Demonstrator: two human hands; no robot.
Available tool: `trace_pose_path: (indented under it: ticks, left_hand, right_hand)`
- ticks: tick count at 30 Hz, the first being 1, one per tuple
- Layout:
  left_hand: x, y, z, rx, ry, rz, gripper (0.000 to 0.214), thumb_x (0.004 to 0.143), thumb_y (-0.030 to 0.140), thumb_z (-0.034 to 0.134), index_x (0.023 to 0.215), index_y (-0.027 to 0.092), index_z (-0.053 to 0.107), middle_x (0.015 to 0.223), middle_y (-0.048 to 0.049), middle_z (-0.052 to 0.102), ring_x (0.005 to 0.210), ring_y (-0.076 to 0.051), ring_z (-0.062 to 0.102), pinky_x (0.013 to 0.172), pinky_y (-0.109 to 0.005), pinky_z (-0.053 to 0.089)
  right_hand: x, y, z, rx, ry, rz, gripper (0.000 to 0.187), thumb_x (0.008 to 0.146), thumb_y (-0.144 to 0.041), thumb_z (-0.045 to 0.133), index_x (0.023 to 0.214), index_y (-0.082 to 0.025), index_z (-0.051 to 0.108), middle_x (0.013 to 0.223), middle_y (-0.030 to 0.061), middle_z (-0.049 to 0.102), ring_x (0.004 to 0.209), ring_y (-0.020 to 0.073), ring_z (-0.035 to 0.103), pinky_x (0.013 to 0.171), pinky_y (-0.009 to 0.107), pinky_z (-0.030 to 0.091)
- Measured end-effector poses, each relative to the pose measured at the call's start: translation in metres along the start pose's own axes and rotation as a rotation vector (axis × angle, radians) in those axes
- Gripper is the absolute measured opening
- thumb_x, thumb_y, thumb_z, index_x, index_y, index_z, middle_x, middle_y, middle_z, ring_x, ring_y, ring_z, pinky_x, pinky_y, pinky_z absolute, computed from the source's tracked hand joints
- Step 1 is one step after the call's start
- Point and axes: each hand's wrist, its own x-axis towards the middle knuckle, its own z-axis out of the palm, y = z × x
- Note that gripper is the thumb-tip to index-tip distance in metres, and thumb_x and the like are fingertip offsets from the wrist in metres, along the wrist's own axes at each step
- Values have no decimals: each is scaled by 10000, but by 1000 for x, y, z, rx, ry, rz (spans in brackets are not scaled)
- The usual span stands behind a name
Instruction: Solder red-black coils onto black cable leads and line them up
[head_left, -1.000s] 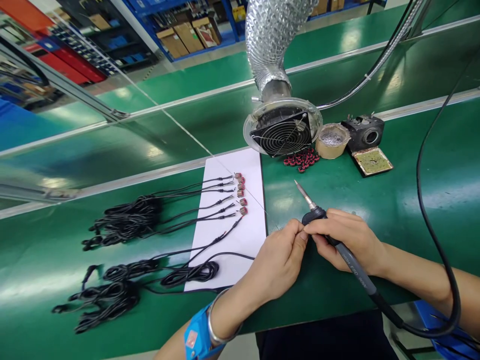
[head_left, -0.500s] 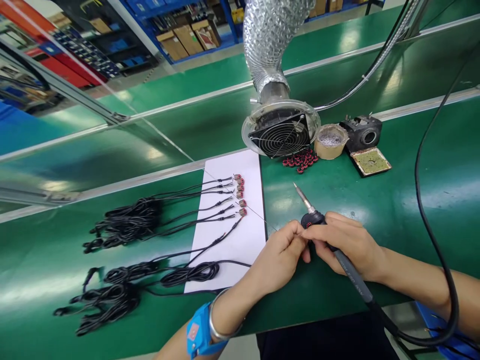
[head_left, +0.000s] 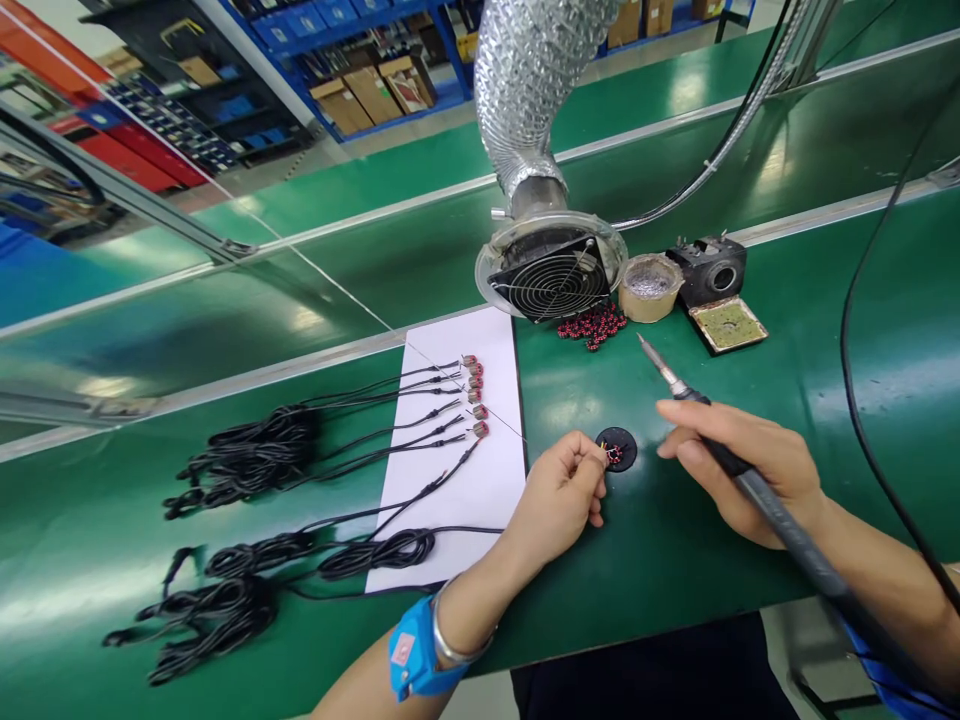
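My right hand (head_left: 750, 465) grips a soldering iron (head_left: 757, 490) by its grey handle, tip pointing up and left toward the fan. My left hand (head_left: 559, 495), with a blue wrist strap (head_left: 412, 650), pinches a small red and black coil part (head_left: 613, 455) over a round black pad (head_left: 618, 448) on the green bench. A thin solder wire (head_left: 420, 360) runs from the far left down toward my left hand. On a white sheet (head_left: 480, 490) lie several black cables (head_left: 405, 440) with coils (head_left: 474, 395) at their ends.
A fume extractor fan (head_left: 551, 280) on a silver hose stands behind the sheet. Beside it are a pile of red and black coils (head_left: 592, 325), a tape roll (head_left: 649, 285), a black iron holder (head_left: 709, 268) and a sponge tray (head_left: 727, 325). Coiled black cable bundles (head_left: 240, 460) lie left.
My right hand has pulled the iron away to the right and up, off the part. The black pad and the coil part at my left fingertips are now uncovered.
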Motion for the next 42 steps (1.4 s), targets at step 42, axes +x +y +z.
trace_pose_path:
  ticks: [42]
  left_hand:
    - [-3, -1, 5, 78, 38, 45, 223, 889, 389, 550, 773, 200, 522, 622, 43, 537, 546, -109, 545, 521, -222, 540]
  right_hand:
    - [-10, -14, -10, 161, 56, 204, 245, 769, -109, 544, 959, -221, 650, 678, 15, 590, 530, 153, 504, 474, 300, 400]
